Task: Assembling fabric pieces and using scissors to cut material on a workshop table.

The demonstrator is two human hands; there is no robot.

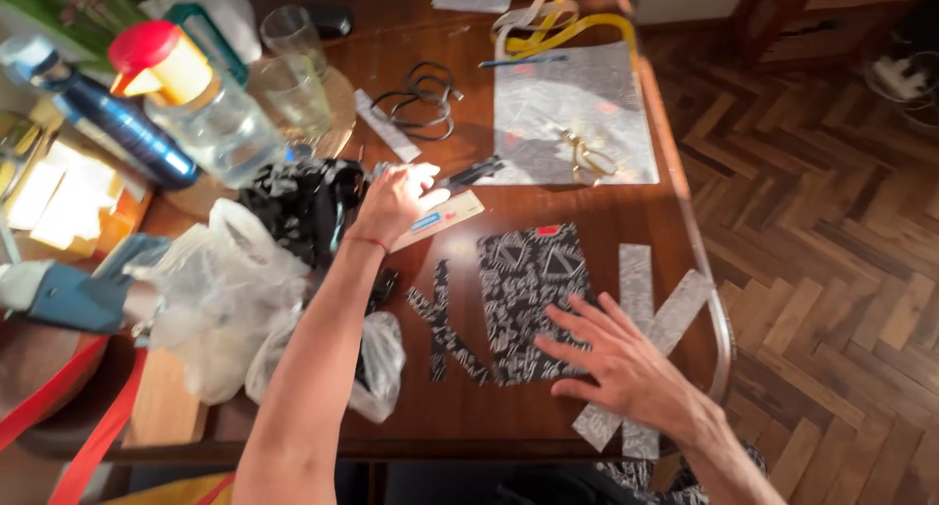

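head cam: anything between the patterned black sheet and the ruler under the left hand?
Bare wood. In the head view only tabletop separates the black sheet from the ruler; the left hand rests on the ruler's end.
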